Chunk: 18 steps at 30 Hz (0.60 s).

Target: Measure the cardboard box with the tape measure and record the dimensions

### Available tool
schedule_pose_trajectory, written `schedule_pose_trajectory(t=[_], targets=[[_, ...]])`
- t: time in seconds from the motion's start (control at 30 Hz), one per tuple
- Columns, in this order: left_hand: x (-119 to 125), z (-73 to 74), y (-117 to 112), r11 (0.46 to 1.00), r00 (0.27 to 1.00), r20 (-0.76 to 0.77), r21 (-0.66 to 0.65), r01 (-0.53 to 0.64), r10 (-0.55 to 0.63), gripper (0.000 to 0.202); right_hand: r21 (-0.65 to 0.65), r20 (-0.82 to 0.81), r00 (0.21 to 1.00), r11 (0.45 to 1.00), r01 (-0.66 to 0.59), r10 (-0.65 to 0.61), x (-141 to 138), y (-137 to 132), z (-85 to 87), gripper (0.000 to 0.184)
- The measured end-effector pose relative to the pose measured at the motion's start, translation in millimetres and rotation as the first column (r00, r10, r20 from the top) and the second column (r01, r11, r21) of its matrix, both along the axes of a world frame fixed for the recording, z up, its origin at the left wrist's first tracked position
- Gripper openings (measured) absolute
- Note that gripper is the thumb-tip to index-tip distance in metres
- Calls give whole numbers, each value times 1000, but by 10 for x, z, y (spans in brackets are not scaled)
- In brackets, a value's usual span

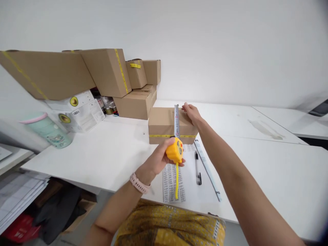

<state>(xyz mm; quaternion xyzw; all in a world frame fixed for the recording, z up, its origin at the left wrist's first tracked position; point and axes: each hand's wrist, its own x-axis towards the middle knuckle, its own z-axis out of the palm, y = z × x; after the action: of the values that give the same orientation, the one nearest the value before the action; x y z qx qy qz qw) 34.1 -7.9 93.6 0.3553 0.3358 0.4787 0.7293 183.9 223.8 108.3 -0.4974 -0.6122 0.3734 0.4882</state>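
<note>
In the head view my left hand (164,157) is closed around a yellow tape measure (174,150), held just in front of a small cardboard box (161,119). The metal blade (176,119) runs out from the case across the top of the box to its far edge. A yellow strap (176,181) hangs from the case. My right hand (191,112) rests at the far right of the box top, its loosely bent fingers apart, pointing toward the blade's end without visibly gripping it. Yellow tape bands the box's front.
Under my left hand lies a printed sheet (169,191), with a black pen (197,167) to its right. Cardboard boxes (106,73) are stacked at the back left, above white avocado-printed boxes (87,114). A mint tumbler (48,131) stands at the left of the white table (256,164).
</note>
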Motion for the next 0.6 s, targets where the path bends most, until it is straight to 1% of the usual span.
schedule_pose_trajectory(t=[0.07,0.13,0.27,0.37,0.47,0.6], targets=[[6,83,140,999,999,-14,-20,-44,44,45,-14,49,999,1000,21,-20,-5,-15,-31,43],[19,127,242,995,996,-38,-46,-86,84,38,-20,96,995,1000,18,-16,-10,-52,-21,43],[68,111,310,991,991,-76,-77,-113,107,35,-34,150,988,999,-19,24,-16,-122,34,50],[90,76,297,992,993,-73,-82,-95,89,34,-94,233,970,994,-54,75,-16,-143,81,58],[92,69,299,994,996,-50,-77,-74,70,33,-139,391,913,988,-67,118,-29,-149,155,66],[99,85,349,995,996,-55,-69,-71,67,33,-121,585,800,990,-73,130,-100,-137,261,75]])
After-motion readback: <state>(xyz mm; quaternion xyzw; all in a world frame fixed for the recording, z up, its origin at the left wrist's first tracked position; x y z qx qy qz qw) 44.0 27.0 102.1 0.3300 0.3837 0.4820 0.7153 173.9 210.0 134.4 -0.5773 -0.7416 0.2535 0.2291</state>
